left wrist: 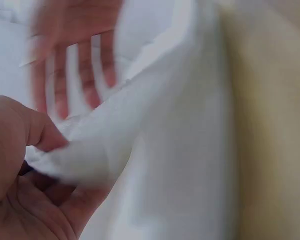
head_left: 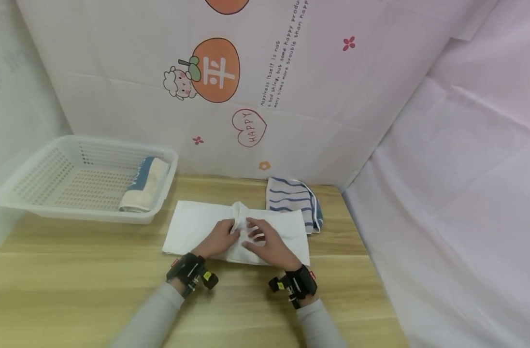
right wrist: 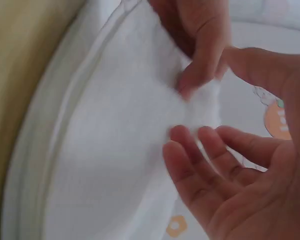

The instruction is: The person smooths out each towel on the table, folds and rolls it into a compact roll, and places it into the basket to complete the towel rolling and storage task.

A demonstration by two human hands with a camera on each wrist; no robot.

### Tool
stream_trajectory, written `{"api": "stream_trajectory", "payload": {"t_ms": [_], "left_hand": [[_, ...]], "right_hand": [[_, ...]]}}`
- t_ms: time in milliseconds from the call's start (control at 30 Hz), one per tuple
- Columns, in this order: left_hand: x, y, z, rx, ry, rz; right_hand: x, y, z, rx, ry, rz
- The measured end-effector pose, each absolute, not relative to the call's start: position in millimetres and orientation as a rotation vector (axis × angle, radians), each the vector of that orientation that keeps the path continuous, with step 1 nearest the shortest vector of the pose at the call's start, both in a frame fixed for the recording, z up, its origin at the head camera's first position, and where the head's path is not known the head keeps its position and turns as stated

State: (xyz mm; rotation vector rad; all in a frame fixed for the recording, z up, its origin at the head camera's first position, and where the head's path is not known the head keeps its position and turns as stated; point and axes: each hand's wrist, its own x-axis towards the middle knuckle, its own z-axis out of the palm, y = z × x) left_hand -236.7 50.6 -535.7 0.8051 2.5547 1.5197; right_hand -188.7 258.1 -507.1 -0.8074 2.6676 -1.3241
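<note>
A white towel (head_left: 195, 224) lies folded as a wide strip on the table, with a raised fold of its cloth near the middle. My left hand (head_left: 219, 238) pinches that raised fold between thumb and fingers; the left wrist view shows the thumb on top of the towel's edge (left wrist: 100, 145) and the fingers beneath. Just to the right, my right hand (head_left: 271, 243) hovers over the towel with its fingers spread and loosely bent, nothing held. In the right wrist view its fingertips (right wrist: 177, 150) come right up to the white cloth (right wrist: 110, 140).
A blue-striped cloth (head_left: 288, 195) lies behind the towel's right end, partly covered by it. At the back left stands a white plastic basket (head_left: 160, 193) holding a rolled beige and blue towel (head_left: 145, 186). A printed curtain (head_left: 312, 135) rises along the table's back edge.
</note>
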Motion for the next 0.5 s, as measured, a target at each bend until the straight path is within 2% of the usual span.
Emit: {"api": "stream_trajectory", "payload": {"t_ms": [167,267,367,500], "left_hand": [[-236.1,25.4,-484.2,0.739,2.564,1.687],[-232.4,0.7,-468.7,0.651,2.602,1.757],[-229.4,-26.3,-476.5,0.474,2.736,1.66],[-231.0,-54.0,-505.5,0.215,2.772,1.465]], "right_hand": [[-190.6,268.7,-501.3,-0.837,2.751,-1.465],[-192.8,271.6,-506.8,-0.841,2.785,-1.427],[-193.6,272.6,-517.3,-0.794,2.817,-1.333],[-193.3,272.3,-531.1,-0.745,2.855,-1.152]]}}
